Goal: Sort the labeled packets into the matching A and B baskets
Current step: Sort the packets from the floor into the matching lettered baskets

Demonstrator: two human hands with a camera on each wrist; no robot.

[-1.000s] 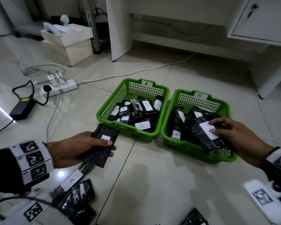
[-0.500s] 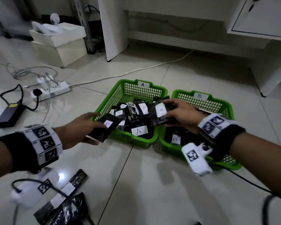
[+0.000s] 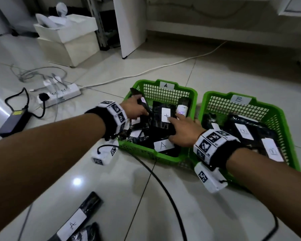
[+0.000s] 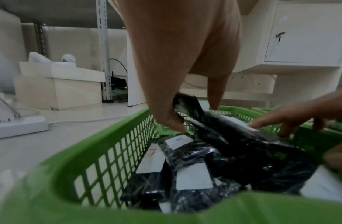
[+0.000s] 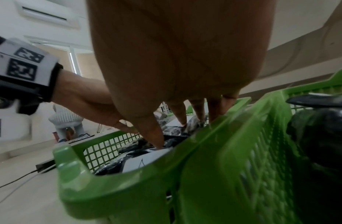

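Since the earlier frame, both hands have advanced over the A basket point(image 3: 192, 94), and the packet carried by the right hand point(image 3: 184, 130) now lies on the pile inside it. The floor point(image 3: 163, 197) carries both green baskets side by side, touching; the B basket point(image 3: 274, 112) stands to the right and holds B-labelled packets point(image 3: 243, 133). The left hand point(image 3: 135, 108) grasps a black packet point(image 3: 141, 101) between thumb and fingers, tilted above the left wall of the A basket. The right hand is released, fingers extended, fingertips resting on the A-labelled packet point(image 3: 165, 117). Another A-labelled packet point(image 3: 76, 221) lies on the floor at the near left.
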